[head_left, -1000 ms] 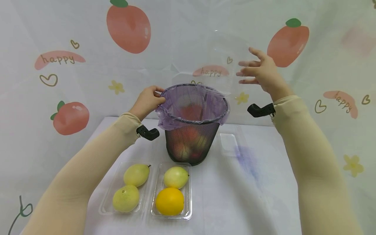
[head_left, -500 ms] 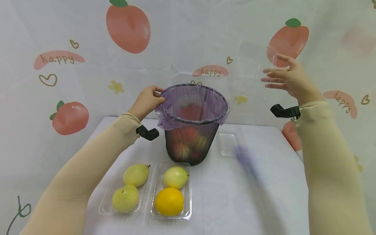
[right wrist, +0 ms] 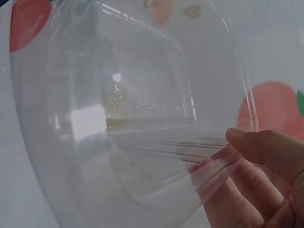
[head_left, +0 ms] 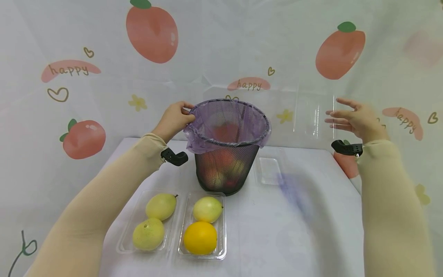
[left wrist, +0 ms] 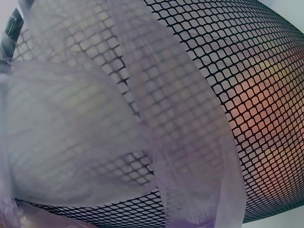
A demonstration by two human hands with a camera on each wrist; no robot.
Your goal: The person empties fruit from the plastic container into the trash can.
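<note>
Backdrop: "happy" | clear tray: recycling triangle (letters possibly "PET") | right hand: pinches tray edge | left hand: pinches purple liner

Backdrop: white, lightly creased, filling the rear and both sides. Printed on it: red fruits with green leaves; pink-red bands lettered "happy"; brown outline hearts; yellow flowers; one dark line drawing, lower left; one blurred pink patch, upper right.
Table: white top, far edge just before the backdrop; blurred bluish-violet smudge on the right half, beside a soft grey shadow.
Light: pale, diffuse.
</note>
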